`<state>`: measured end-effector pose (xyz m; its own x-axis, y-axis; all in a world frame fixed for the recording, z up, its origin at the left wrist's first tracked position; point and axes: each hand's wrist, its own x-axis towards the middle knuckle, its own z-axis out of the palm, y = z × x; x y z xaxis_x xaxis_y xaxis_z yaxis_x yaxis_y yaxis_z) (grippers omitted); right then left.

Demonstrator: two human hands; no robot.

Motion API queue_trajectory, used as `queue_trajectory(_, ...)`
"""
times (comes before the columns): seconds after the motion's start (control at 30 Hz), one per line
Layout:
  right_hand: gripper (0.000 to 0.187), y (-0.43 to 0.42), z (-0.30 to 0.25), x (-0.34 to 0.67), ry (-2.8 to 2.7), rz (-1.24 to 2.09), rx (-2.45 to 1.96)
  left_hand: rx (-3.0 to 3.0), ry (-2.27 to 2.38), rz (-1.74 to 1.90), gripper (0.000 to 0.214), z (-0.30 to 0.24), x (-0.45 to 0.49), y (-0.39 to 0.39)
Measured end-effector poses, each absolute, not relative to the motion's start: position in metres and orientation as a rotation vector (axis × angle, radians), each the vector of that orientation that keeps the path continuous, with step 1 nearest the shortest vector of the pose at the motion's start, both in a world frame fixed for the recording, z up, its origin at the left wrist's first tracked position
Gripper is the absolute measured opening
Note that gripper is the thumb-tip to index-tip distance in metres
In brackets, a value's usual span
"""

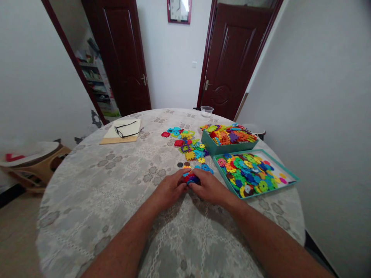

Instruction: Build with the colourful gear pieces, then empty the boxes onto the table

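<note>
Both of my hands meet over the near middle of the table, closed around a small cluster of red and blue plastic pieces (pixel 191 178). My left hand (pixel 171 187) grips it from the left, thumb and fingers pinched. From the right, my right hand (pixel 209 187) pinches the same cluster. The fingers cover much of it, so how the pieces join cannot be made out. Just beyond the fingertips lie blue disc pieces (pixel 206 168) and a dark round piece (pixel 180 165). Farther back spreads a loose pile of colourful notched pieces (pixel 185 143).
Right of my hands, a shallow teal-edged tray (pixel 285 173) holds many round notched pieces. Behind it stands a teal box (pixel 232 148) heaped with more pieces. A clear plastic bowl (pixel 206 111) sits at the far edge. Black glasses (pixel 121 134) rest on a pad (pixel 110 141) at left.
</note>
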<state>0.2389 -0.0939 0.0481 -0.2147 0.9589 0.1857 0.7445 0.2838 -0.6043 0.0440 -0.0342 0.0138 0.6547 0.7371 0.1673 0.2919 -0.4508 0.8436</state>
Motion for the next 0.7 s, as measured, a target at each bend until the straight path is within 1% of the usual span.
queue_trajectory(0.07,0.005,-0.095,0.057,0.25,-2.073,0.417,-1.563,2.133,0.81,0.698,0.053,0.011,0.044,-0.033)
queue_trajectory(0.17,0.002,-0.096,0.073,0.283,-2.066,0.091,-1.74,2.359,0.85,0.779,0.047,0.007,0.041,-0.031)
queue_trajectory(0.3,0.012,-0.097,0.086,0.342,-1.827,-0.33,-2.2,2.567,0.805,0.775,0.043,0.005,0.04,-0.031)
queue_trajectory(0.4,0.018,-0.1,0.086,0.379,-1.55,-0.438,-2.535,2.636,0.813,0.678,0.039,0.007,0.042,-0.032)
queue_trajectory(0.47,0.022,-0.103,0.083,0.395,-1.407,-0.476,-2.641,2.649,0.824,0.596,0.035,0.009,0.043,-0.033)
queue_trajectory(0.53,0.026,-0.104,0.081,0.401,-1.322,-0.561,-2.628,2.639,0.84,0.536,0.034,0.011,0.044,-0.034)
queue_trajectory(0.6,0.03,-0.102,0.081,0.397,-1.343,-0.65,-2.493,2.62,0.858,0.487,0.034,0.013,0.044,-0.034)
queue_trajectory(0.7,0.032,-0.092,0.076,0.368,-1.611,-0.597,-2.156,2.604,0.874,0.434,0.032,0.016,0.044,-0.035)
